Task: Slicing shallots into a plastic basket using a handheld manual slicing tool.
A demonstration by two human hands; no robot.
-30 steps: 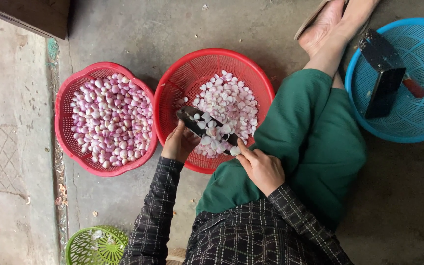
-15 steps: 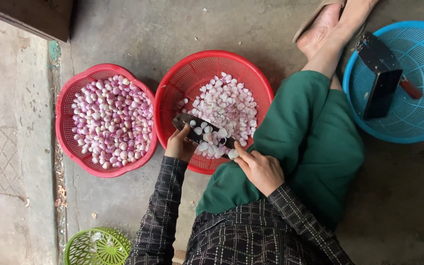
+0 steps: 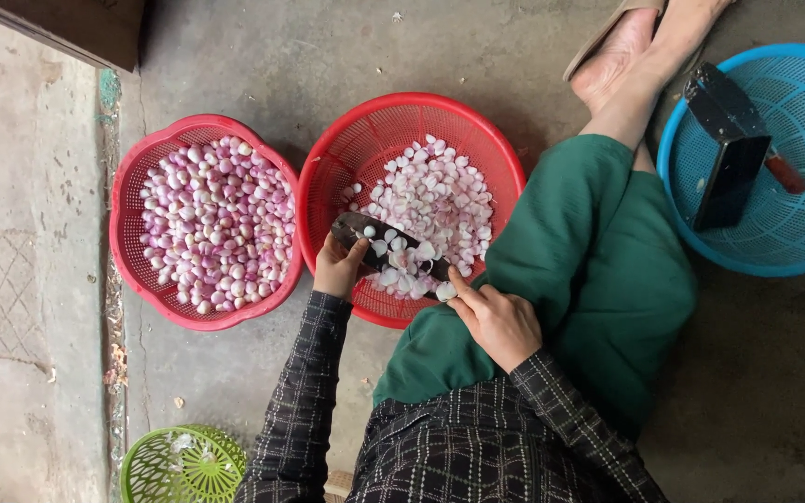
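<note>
A round red basket (image 3: 356,140) holds a heap of pale sliced shallot pieces (image 3: 435,200). Over its near side lies a dark curved blade (image 3: 365,228) with several slices on it. My left hand (image 3: 335,268) pinches the blade's left end at the basket's rim. My right hand (image 3: 498,321) grips the other end, next to my green-clad knee (image 3: 598,270). Both sleeves are dark checked cloth.
A second red basket (image 3: 132,200) of whole peeled pink shallots (image 3: 216,224) touches the first on its left. A blue basket (image 3: 794,242) at the right holds a dark cleaver (image 3: 724,154). A green basket (image 3: 184,461) sits at the bottom left. A bare foot on a sandal (image 3: 612,61) rests at the top.
Both hands and the blade have stayed over the near side of the basket, shifting only slightly; slices lie on the blade now.
</note>
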